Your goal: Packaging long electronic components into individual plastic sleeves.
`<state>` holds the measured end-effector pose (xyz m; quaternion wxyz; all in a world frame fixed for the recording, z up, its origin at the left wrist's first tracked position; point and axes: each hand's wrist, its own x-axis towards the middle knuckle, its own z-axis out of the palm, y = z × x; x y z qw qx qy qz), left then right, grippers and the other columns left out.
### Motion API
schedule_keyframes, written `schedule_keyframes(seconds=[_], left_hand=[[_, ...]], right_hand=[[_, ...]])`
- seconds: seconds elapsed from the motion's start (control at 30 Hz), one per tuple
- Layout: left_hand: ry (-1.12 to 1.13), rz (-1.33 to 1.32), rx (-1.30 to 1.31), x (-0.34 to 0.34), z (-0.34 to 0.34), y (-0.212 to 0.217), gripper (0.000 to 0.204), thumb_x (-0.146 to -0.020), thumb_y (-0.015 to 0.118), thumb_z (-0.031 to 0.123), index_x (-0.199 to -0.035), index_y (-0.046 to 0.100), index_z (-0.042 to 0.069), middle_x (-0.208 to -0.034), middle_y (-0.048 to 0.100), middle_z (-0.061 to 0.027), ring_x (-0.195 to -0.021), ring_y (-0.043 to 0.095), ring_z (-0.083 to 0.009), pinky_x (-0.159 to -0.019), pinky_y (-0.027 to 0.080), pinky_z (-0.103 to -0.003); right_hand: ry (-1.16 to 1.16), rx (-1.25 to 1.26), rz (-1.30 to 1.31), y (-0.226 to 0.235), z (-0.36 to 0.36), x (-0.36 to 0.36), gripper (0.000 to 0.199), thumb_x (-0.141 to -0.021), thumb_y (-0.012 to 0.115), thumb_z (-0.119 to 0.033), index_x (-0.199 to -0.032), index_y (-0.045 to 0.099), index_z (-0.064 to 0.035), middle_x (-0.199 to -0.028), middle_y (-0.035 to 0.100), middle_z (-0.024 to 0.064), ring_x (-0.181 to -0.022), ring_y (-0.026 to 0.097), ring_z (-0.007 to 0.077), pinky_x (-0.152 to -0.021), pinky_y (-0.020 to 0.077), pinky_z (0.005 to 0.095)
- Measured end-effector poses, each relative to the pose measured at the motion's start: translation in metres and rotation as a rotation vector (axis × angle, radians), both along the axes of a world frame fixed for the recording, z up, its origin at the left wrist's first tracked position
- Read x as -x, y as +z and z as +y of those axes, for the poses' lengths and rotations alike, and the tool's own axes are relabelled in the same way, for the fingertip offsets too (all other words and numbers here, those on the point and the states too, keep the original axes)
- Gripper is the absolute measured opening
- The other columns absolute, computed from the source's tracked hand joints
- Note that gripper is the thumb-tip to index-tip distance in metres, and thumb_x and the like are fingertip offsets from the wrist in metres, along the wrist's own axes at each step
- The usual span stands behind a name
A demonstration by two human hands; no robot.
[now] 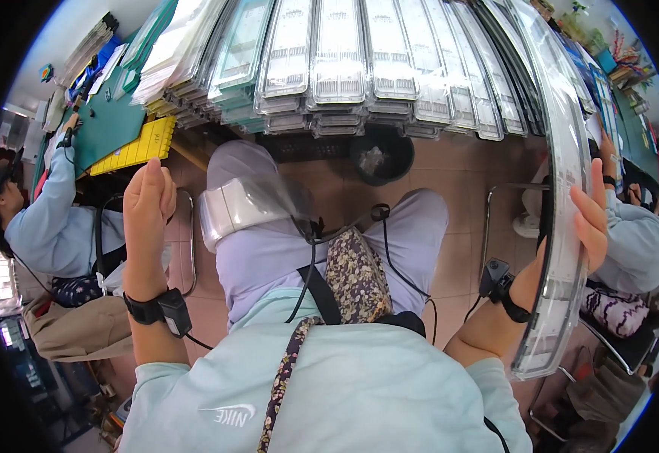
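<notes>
Two hands are up in front of me, and only one carries anything. Starting at the left, a co-worker's sleeve (54,219) reaches onto the green mat (110,124) at the left end of the desk, with a yellow tray (135,145) lying just beside it at the desk's near edge. My left hand (148,204) is raised near there with its fingers loosely curled and nothing in it, a black wrist strap (160,308) below it. On my left knee rests a white curved part (233,208) under a bit of clear film, touching neither hand. Along the far edge of the desk I see a long row of stacked clear trays (344,60), many deep, with a black bin (381,156) on the floor under them. At the right, my right hand (590,219) grasps one long clear tray (563,189) by its edge, held upright beside my right knee and apart from the stacks. I judge the work as barely under way for this piece: the tray is lifted and in hand, but it sits on no stack yet, and my left hand has not joined the grip.
</notes>
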<state>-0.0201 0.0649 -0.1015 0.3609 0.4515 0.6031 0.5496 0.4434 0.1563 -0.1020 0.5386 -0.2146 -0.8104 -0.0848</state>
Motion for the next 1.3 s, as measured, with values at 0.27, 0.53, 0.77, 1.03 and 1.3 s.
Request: schedule_keyframes(seconds=[0.27,0.53,0.77,1.03,1.3], left_hand=[[0.106,0.02,-0.041,0.0,-0.003,-0.013,0.04,-0.097,0.04,0.026,-0.06,0.034,0.011,-0.053,0.037,0.0008,-0.044,0.026,-0.0036,-0.04,0.02,-0.019],[0.087,-0.017,-0.049,0.004,-0.008,-0.014,0.045,-0.097,0.039,0.028,-0.056,0.034,0.012,-0.044,0.029,0.0035,-0.038,0.022,-0.0038,-0.037,0.017,-0.021],[0.058,-0.064,-0.037,0.012,-0.014,-0.024,0.045,-0.097,0.04,0.028,-0.055,0.033,0.012,-0.045,0.027,0.0046,-0.038,0.02,-0.0035,-0.037,0.014,-0.022],[0.056,-0.061,-0.068,0.006,-0.014,-0.024,0.043,-0.097,0.04,0.026,-0.057,0.029,0.013,-0.051,0.024,0.0052,-0.043,0.018,-0.0033,-0.039,0.013,-0.022],[0.059,-0.029,-0.124,0.016,-0.025,-0.029,0.041,-0.096,0.042,0.028,-0.06,0.031,0.012,-0.055,0.025,0.0055,-0.048,0.021,-0.0031,-0.043,0.016,-0.021]], right_hand=[[-0.001,-0.042,0.022,-0.017,0.031,0.026,0.027,-0.078,0.064,-0.013,-0.101,0.055,-0.0033,-0.124,0.046,0.0266,-0.122,0.039,0.0441,-0.101,0.0322,0.0495],[-0.174,-0.097,-0.082,-0.024,0.055,0.046,0.03,-0.07,0.066,-0.002,-0.1,0.063,-0.0071,-0.122,0.053,0.0193,-0.119,0.046,0.0352,-0.094,0.0424,0.0419],[-0.099,-0.091,0.113,-0.018,0.038,0.049,0.035,-0.067,0.069,0.007,-0.099,0.062,-0.0054,-0.108,0.055,0.0157,-0.103,0.056,0.0347,-0.087,0.0479,0.0368],[-0.352,-0.453,-0.021,0.009,0.052,0.064,0.037,-0.069,0.066,0.006,-0.105,0.06,-0.0023,-0.111,0.056,0.0178,-0.102,0.056,0.0325,-0.083,0.0489,0.0343],[-0.233,-0.087,-0.121,-0.017,0.1,0.073,0.037,-0.073,0.061,0.003,-0.109,0.058,-0.0031,-0.115,0.057,0.015,-0.101,0.059,0.0266,-0.084,0.0495,0.0281]])
